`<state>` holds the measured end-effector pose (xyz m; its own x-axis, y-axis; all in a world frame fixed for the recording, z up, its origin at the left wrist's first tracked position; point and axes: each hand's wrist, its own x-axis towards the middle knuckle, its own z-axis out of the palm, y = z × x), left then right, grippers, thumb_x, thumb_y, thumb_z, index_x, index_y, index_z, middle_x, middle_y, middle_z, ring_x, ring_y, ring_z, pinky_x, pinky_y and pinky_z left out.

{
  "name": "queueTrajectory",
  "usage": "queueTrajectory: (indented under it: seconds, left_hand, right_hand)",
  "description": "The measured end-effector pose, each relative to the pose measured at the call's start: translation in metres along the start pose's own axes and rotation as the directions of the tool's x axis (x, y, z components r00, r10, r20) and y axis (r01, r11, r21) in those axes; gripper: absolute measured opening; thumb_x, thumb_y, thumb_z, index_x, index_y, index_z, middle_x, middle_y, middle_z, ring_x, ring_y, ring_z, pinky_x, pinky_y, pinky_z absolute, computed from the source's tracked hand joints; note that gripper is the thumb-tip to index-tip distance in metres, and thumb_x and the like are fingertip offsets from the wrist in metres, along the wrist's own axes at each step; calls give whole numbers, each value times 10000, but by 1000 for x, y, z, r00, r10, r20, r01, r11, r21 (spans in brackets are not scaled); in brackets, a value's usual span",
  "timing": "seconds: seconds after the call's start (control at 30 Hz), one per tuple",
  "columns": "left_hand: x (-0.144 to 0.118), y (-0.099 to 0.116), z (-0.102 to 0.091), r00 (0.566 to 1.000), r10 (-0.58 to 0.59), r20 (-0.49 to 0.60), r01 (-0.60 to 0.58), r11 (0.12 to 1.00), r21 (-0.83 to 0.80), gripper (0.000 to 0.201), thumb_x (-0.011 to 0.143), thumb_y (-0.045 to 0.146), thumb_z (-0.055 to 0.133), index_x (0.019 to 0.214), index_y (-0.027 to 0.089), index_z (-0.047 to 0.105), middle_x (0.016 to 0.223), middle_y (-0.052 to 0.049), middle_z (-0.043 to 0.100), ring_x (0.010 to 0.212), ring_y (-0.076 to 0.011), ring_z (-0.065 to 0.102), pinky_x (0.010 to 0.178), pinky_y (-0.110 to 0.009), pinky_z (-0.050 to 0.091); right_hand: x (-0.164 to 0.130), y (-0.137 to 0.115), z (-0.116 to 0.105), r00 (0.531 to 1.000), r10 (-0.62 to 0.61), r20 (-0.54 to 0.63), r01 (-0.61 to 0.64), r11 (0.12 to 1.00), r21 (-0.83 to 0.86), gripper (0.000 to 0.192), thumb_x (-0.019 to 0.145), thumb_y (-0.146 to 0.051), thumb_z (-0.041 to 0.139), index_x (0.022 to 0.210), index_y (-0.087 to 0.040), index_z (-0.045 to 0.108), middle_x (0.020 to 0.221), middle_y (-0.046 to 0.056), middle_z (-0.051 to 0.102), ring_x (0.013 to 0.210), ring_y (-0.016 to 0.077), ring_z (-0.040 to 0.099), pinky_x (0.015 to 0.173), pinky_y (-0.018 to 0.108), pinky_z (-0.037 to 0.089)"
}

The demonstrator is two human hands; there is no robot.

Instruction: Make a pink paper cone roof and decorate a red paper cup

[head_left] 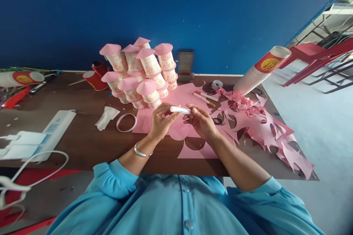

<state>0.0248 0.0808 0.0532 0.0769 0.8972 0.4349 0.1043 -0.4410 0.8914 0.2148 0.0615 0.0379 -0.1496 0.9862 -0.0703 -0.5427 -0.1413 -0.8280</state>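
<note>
Crosswise and nearly level, the white tube (180,110) is held by the left hand (162,120) and right hand (203,122); pink paper (184,93) is spread beneath, roofed cups (150,66) stacked beyond.

Tube (179,110): white, bluish marking. Cone roofs (163,48): plain pink. Cups beneath (151,66): white, red-orange line drawings. Paper scraps (298,156): pink. Cup stack (251,80): white; top cup (267,63) red-banded, yellow emblem. Markers (203,99): white barrels, one red end, one orange. Wall (234,14): deep blue. Worktop (91,143): dark brown. Shirt (162,205): turquoise. Bracelet (139,152): silver.
</note>
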Motion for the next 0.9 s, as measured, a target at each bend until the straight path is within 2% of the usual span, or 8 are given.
queueTrajectory:
  seconds: [0.07,0.13,0.23,0.37,0.47,0.57,0.77,0.9]
  left_hand:
    - [1,0,-3,1000,-4,18,4,1000,0,335,908,564,874,1000,243,905,882,-44,768,797,-168,706,695,-302,586]
    - [1,0,-5,1000,1,28,-1,1000,3,316,908,551,878,970,242,904,872,-44,776,792,-166,706,705,-303,587]
    - [-1,0,-5,1000,6,16,-6,1000,4,287,905,528,886,952,245,901,868,-41,776,810,-169,714,714,-301,591]
    - [-3,-2,-1,1000,6,-8,-7,1000,-23,306,905,543,880,905,237,878,849,-32,748,769,-158,690,665,-289,573]
    - [-3,-2,0,999,33,-2,-33,999,-28,307,904,528,886,852,228,848,822,-21,728,734,-142,665,640,-273,553]
    - [-3,0,-1,999,51,19,-51,999,-3,318,915,529,877,839,224,833,816,-20,727,727,-141,658,647,-275,558]
    - [-4,1,-2,1000,31,5,-31,997,65,353,920,581,857,869,231,849,815,-22,732,727,-151,649,676,-304,573]
    - [-4,0,-2,999,32,6,-32,998,48,349,925,574,853,869,230,844,813,-21,727,734,-153,648,670,-302,567]
  right_hand:
    - [0,1,-2,999,33,40,-32,999,-30,490,802,-669,950,894,-214,793,756,1,756,596,129,674,580,264,606]
    - [-1,2,-3,999,30,39,-28,998,-52,483,786,-648,971,824,-206,777,718,0,750,549,112,636,555,252,580]
    - [-1,3,-3,1000,6,7,-6,999,-52,439,722,-559,1039,914,-237,810,775,-17,782,649,120,700,680,261,635]
    - [-2,1,-2,1000,-16,-18,16,999,-35,437,674,-482,1078,939,-259,812,883,-19,817,803,142,766,836,290,670]
    - [-2,0,-2,1000,27,14,-27,999,-37,510,723,-616,1020,1002,-238,824,839,3,807,720,159,751,734,312,668]
    - [-3,1,-3,999,41,28,-39,997,-68,482,730,-612,1016,923,-214,823,764,8,790,625,137,702,640,277,616]
    - [-3,2,-4,1000,-17,-17,15,996,-84,401,660,-452,1080,901,-258,826,842,-15,815,757,148,750,808,305,647]
    - [-2,1,-3,1000,-7,-3,7,998,-69,429,670,-481,1073,933,-252,823,886,-6,815,793,158,762,837,326,667]
